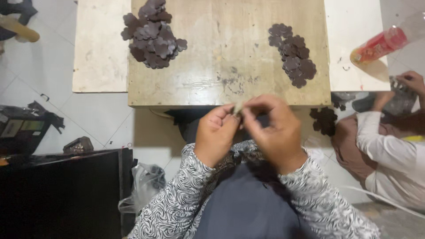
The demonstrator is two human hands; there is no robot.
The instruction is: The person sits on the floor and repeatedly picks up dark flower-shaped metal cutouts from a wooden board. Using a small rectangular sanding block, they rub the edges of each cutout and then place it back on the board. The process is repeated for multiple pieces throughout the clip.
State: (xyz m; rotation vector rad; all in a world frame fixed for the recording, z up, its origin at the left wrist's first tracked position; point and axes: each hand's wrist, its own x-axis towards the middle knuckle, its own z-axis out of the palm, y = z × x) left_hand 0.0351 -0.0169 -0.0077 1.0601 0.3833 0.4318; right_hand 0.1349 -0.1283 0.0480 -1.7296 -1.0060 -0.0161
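Brown flower cutouts pile on the bench. Left hand and right hand fingers pinch one small piece together, probably mid-assembly, so steady alignment matters next.

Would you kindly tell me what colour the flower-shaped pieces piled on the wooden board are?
Dark brown, both the left pile and the right pile; clearest in the head view.

Dark brown flower-shaped pieces are lying heaped on the tan, stained surface, flanked by cream boards. Black-and-white zebra-patterned sleeves are covering the arms above a grey lap. A red bottle is showing beside a white sleeve; the floor is showing white tiles.
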